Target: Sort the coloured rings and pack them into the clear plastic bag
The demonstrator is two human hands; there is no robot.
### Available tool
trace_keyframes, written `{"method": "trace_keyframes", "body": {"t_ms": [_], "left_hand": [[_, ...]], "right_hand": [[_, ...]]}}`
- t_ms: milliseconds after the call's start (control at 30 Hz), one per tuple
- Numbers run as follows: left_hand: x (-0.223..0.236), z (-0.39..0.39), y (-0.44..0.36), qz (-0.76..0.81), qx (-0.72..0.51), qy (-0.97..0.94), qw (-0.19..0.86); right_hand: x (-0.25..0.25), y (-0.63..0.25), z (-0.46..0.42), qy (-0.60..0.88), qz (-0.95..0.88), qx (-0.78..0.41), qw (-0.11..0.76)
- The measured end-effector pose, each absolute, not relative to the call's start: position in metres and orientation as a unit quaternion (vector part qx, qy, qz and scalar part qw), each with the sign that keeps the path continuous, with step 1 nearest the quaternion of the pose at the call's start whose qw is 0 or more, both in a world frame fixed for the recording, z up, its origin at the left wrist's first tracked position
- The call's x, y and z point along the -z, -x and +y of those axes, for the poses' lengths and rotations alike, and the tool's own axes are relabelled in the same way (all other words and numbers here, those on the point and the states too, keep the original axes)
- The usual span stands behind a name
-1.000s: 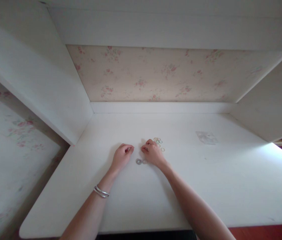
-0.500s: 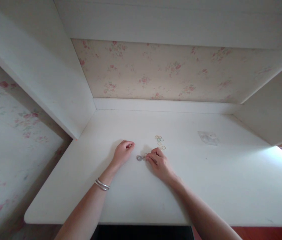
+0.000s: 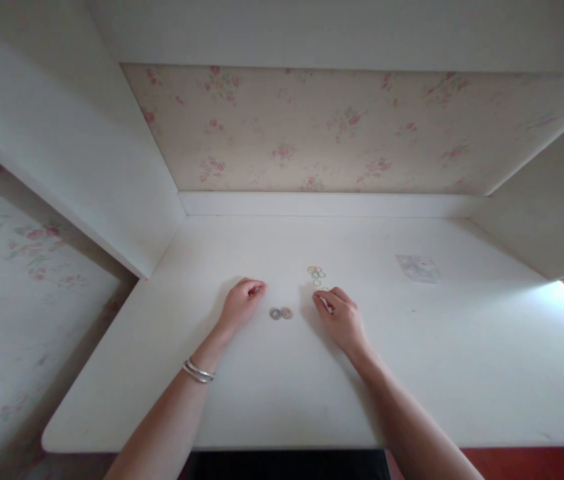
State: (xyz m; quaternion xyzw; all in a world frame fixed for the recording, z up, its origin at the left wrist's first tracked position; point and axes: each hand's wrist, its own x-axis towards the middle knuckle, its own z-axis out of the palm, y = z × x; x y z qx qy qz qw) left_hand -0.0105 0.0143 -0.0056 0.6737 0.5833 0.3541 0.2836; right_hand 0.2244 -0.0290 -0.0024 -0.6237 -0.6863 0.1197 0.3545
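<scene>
The right hand point(image 3: 342, 319) is resting on the white tabletop point(image 3: 272, 393) with its fingers curled loosely, and its fingertips point(image 3: 320, 301) are lying just beside the nearest ring of a small cluster of thin coloured rings point(image 3: 316, 273); whether anything is pinched between them is too small to tell. The left hand point(image 3: 242, 304) is lying on the tabletop in a loose fist, with thumb and forefinger pressed narrowly together; whether they are holding anything cannot be told. 2 thicker, darker stacks of rings point(image 3: 281, 313) are sitting touching side by side between the 2 hands, apart from both. 2 silver bangles point(image 3: 197, 371) are circling the left wrist. A small clear plastic bag point(image 3: 417, 267) is lying flat, well apart to the right.
</scene>
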Motion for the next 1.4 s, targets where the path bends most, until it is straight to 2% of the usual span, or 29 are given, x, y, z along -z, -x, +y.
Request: {"method": "trace_keyframes", "body": {"t_ms": [300,667,800,1000,1400], "left_hand": [[0.004,0.014,0.009,0.588,-0.340,-0.679,0.279],[0.007,0.014,0.010,0.583,-0.343,-0.679,0.284],[0.007,0.014,0.010,0.577,-0.342,-0.681,0.293],[0.003,0.012,0.009,0.575,-0.328,-0.688,0.298],[0.005,0.013,0.008,0.573,-0.340,-0.683,0.300]], "right_hand": [[0.006,-0.235,-0.024,0.647,-0.718,-0.096,0.237],[0.004,-0.229,-0.021,0.649,-0.744,-0.058,0.148],[0.006,-0.232,-0.020,0.644,-0.748,-0.051,0.148],[0.001,-0.234,-0.028,0.588,-0.778,-0.094,0.202],[-0.008,-0.215,-0.041,0.506,-0.837,-0.114,0.173]]}}
